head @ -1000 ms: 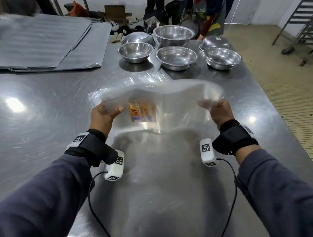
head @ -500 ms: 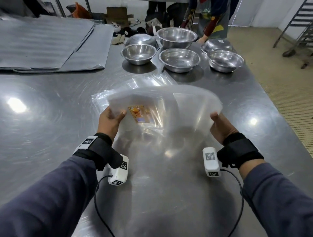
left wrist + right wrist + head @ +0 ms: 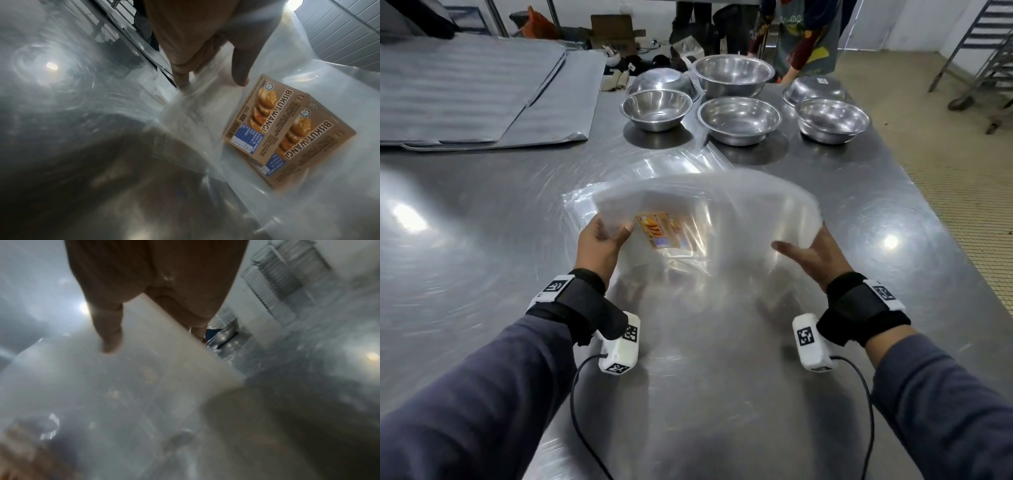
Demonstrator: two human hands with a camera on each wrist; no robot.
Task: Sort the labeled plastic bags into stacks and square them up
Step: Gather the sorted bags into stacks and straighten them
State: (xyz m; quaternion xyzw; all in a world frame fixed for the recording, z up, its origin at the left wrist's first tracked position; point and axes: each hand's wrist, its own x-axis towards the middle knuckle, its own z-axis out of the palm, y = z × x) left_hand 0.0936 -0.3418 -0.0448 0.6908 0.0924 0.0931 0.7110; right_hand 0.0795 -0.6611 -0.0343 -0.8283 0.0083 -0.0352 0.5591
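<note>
Two hands hold a sheaf of clear plastic bags (image 3: 722, 212) up over the steel counter (image 3: 465, 246), the sheaf bowed upward in the middle. Far left on the counter lie grey folded sheets (image 3: 465, 89). The left hand (image 3: 599, 243) grips the sheaf's left edge, thumb on the near face and fingers (image 3: 180, 76) curled behind the plastic. Just right of that thumb, orange labels (image 3: 287, 129) reading "BISKUT WANGI" show through the film, two of them overlapping in the left wrist view. More clear bags (image 3: 654, 171) lie flat on the counter under and behind the raised sheaf. Beyond them stand six steel bowls (image 3: 738, 118), two upturned. The right hand (image 3: 815, 255) is at the sheaf's right edge, thumb splayed wide and fingers (image 3: 195, 318) behind the plastic; whether they clasp it, I cannot tell.
</note>
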